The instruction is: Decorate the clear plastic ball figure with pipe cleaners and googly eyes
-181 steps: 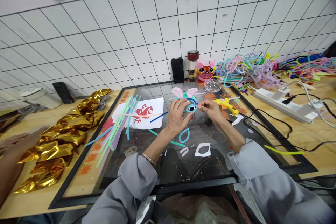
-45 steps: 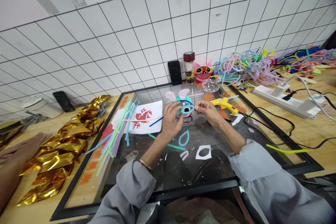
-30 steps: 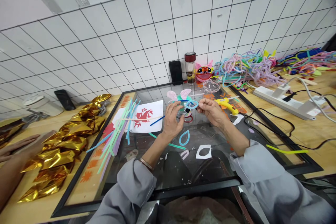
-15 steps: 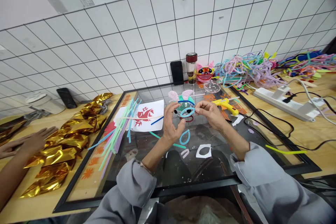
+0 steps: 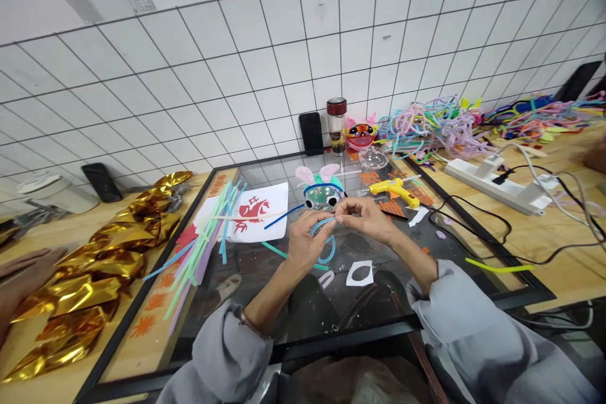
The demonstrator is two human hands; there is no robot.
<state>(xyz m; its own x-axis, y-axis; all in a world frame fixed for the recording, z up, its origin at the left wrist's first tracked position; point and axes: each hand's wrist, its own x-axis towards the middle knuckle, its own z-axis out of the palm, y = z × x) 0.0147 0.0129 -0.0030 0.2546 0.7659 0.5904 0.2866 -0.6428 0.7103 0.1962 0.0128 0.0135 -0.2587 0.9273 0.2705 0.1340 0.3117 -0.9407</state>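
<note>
My left hand and my right hand meet over the glass-topped panel. Their fingertips pinch a light blue pipe cleaner bent into a loop, partly hidden by the fingers. Just below them a second light blue pipe-cleaner loop lies on the glass. Behind my hands sits a clear ball figure with pink ears, a green top, a dark blue band and black-and-white eyes. A dark blue pipe cleaner lies left of it.
Pipe cleaners lie in a bundle on the left, over paper with a red print. A yellow glue gun rests at right, near a power strip. Gold foil and another person's hand are far left.
My left hand, earlier open beside the ball figure, has closed on the loop that my right hand was holding. Both hands have come together and lower, uncovering the figure. The view has shifted slightly.
</note>
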